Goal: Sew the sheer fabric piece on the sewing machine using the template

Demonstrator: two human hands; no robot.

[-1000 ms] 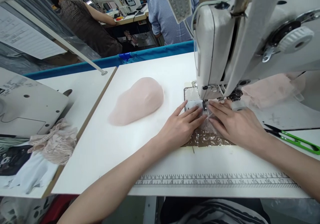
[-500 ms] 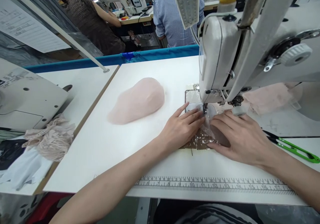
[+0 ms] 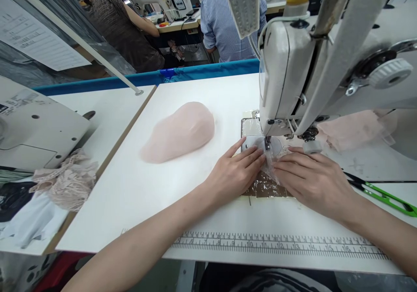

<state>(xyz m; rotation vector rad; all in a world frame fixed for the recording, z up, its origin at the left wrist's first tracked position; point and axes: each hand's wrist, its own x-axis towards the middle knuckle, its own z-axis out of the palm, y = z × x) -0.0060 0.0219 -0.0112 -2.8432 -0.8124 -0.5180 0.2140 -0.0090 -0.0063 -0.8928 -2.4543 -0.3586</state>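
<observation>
A narrow piece of sheer, pale fabric [image 3: 269, 167] runs under the presser foot [image 3: 267, 142] of a white sewing machine [image 3: 282, 73]. My left hand [image 3: 237, 169] lies palm down left of the foot, its fingers stretched out flat and its fingertips by the fabric. On the other side, my right hand [image 3: 314, 177] has its fingers close together on the fabric's right edge, the thumb hidden beneath. Shiny clear tape over a brown patch [image 3: 267, 187] shows between the hands. Further left on the table, a smooth pink moulded cup [image 3: 180, 131] rests by itself.
Green-handled snips [image 3: 387, 196] lie right of my right hand. Pink sheer cloth [image 3: 353, 129] is bunched behind the machine head. A printed ruler [image 3: 276, 244] follows the table's front edge. Beige cord [image 3: 73, 183] is heaped at left. Two people sit beyond the blue cloth edge [image 3: 208, 68].
My right hand's fingers have straightened and drawn together, and its thumb has gone from sight under the hand. My left hand has barely moved. The pink cup stays put.
</observation>
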